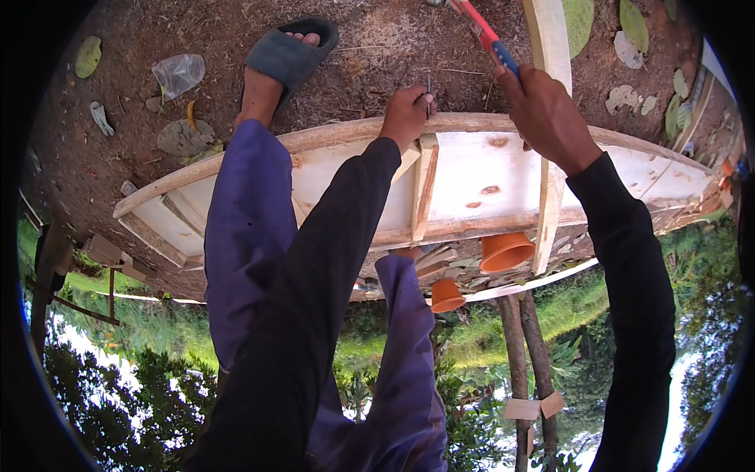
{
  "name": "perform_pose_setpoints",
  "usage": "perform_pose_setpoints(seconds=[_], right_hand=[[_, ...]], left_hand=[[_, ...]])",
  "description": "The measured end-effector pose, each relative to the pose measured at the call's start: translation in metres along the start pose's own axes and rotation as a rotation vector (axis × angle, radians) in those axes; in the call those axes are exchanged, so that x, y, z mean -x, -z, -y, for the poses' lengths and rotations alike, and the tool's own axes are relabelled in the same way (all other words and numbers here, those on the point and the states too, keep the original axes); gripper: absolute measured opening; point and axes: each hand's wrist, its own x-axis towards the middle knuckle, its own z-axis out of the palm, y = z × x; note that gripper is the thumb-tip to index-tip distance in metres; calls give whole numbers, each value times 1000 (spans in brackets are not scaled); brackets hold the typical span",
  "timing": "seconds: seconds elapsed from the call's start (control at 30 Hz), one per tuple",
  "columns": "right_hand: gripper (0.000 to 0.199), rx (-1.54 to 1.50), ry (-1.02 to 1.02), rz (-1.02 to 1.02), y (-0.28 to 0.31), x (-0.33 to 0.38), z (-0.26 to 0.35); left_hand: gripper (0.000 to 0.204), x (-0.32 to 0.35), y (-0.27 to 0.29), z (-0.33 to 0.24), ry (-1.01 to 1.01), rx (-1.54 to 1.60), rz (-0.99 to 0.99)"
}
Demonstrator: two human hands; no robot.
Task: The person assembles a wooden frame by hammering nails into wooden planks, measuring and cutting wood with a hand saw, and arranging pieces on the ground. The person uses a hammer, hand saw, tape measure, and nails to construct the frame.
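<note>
A wooden frame (330, 134) with pale board panels (480, 177) lies across the ground in front of me. At its far rail, near a short cross-piece (425, 189), my left hand (408, 115) pinches a thin dark nail (429, 85) that points up between the fingertips. My right hand (550, 118) is wrapped round the blue end of a hammer (483, 33) with a red and blue handle. The hammer's head is mostly cut off by the top edge of the view. A long loose-looking plank (549, 55) passes beside my right hand, over the frame.
My sandalled foot (291, 55) stands on bare soil beyond the frame, one leg crossing over it. Orange pots (506, 253) sit on the near side. A clear plastic cup (178, 75) and dry leaves litter the ground. Two thin trunks (515, 346) stand behind.
</note>
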Motion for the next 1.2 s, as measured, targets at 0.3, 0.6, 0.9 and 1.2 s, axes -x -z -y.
perform_pose_setpoints(seconds=[0.3,0.6,0.9,1.2], right_hand=[[51,-11,47,-134,20,-14,17],[37,3,-162,345,20,8,22],[48,-174,-335,395,-5,21,10],[38,-181,-33,-320,33,-25,24]], left_hand=[[16,6,3,-1,-63,-180,-3],[18,4,5,6,-52,-122,30],[18,4,4,12,-36,-88,16],[38,21,42,14,-40,-313,52]])
